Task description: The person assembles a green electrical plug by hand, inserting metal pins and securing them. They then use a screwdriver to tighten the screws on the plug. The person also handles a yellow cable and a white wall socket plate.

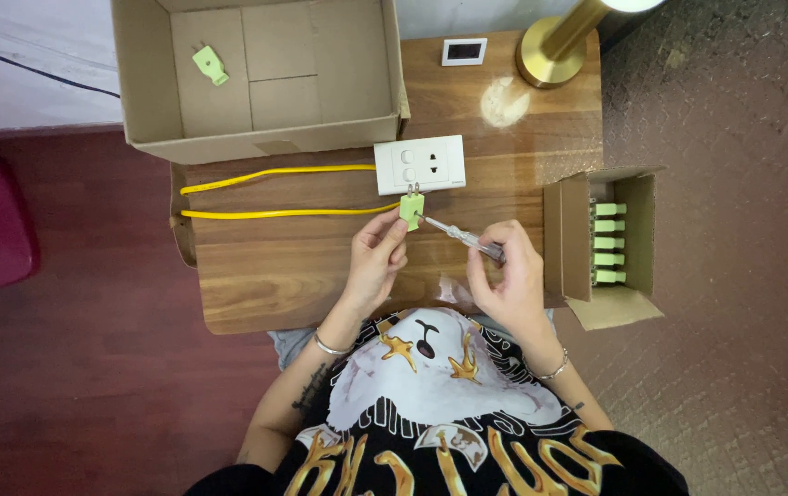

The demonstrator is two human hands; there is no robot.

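Note:
My left hand (377, 259) pinches a small light-green plug (411, 208) that sits just below a white wall socket plate (419, 164) on the wooden table (274, 285). A yellow cable (274, 213) runs left from the plug in a loop. My right hand (507, 276) grips a slim screwdriver (461, 236) with a clear handle; its tip touches the plug's right side.
A large open cardboard box (260, 78) at the back holds one green plug (210, 63). A small open box (600, 243) at the right holds several green plugs. A brass lamp base (552, 50) and a small white display (464, 51) stand behind.

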